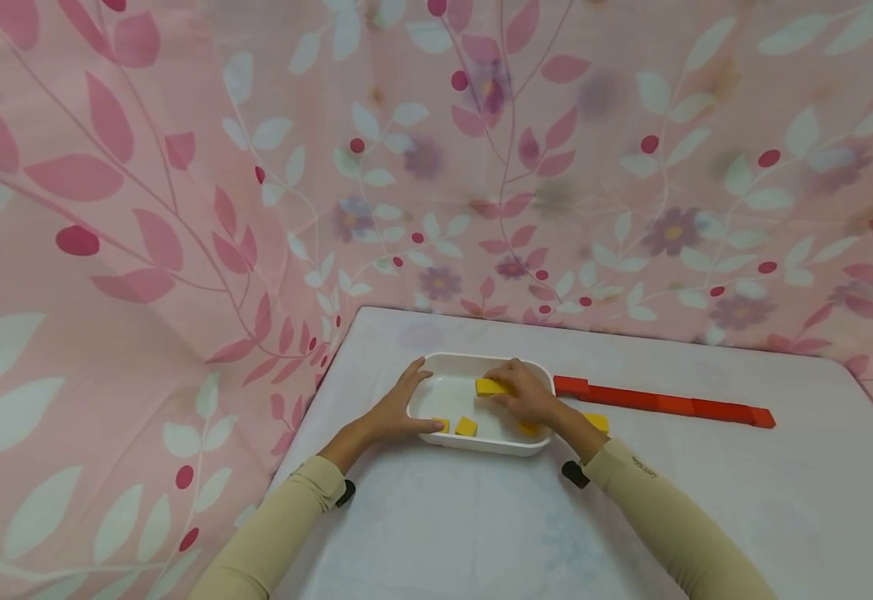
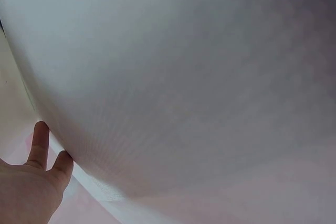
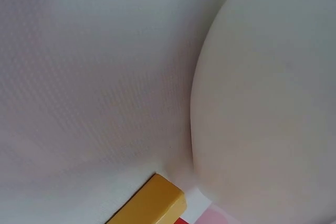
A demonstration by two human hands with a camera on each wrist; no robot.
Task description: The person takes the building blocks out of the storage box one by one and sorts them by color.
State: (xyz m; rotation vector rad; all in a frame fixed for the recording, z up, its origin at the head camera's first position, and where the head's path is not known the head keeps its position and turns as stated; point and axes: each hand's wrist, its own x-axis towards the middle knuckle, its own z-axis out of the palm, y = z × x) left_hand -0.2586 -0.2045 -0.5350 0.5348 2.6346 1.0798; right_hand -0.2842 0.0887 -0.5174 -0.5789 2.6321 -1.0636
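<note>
A white tray lies on the table, with yellow blocks near its front wall. My left hand holds the tray's left end, its fingers over the back-left rim and its thumb over the front rim beside a yellow block. In the left wrist view, two fingers of the left hand show at the lower left. Over the tray's right half, my right hand pinches a yellow block between thumb and fingers. Another yellow block lies in the tray, partly hidden under that hand.
Right of the tray, a row of red blocks runs end to end across the white table. A yellow block lies on the table by the right forearm, also seen in the right wrist view. Pink floral cloth hangs behind and at left.
</note>
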